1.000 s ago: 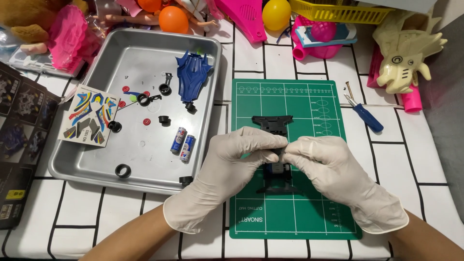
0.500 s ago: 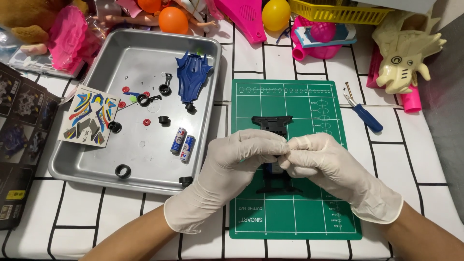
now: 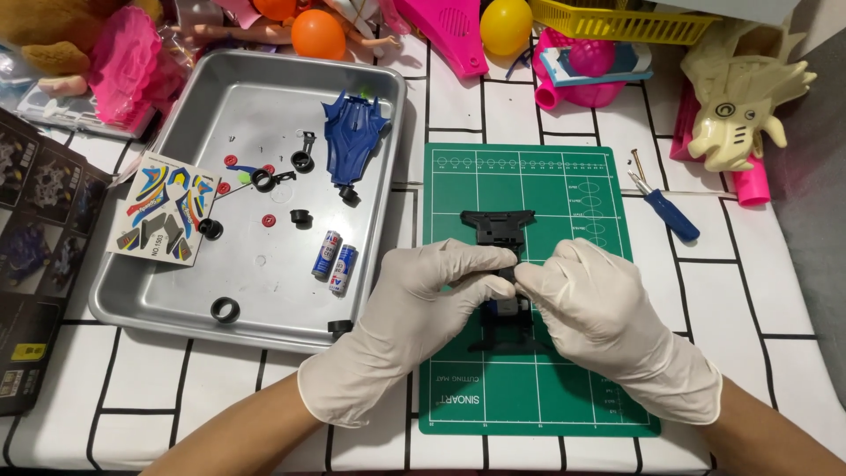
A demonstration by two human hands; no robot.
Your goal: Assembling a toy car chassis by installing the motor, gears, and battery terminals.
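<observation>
The chassis (image 3: 504,231) lies on the cutting mat (image 3: 538,397) under both hands (image 3: 515,286); tray (image 3: 176,300) to their left, screwdriver (image 3: 665,211) right.

Feed looks bright and even on my end, sharp throughout, soft shadows, slight glare on the metal tray (image 3: 176,291).

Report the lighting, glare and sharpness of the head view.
Head view: even overhead light, soft shadows under the white-gloved left hand and right hand; mild sheen on the grey metal tray; the black plastic toy-car chassis on the green cutting mat is sharp; no clear motion blur.
</observation>
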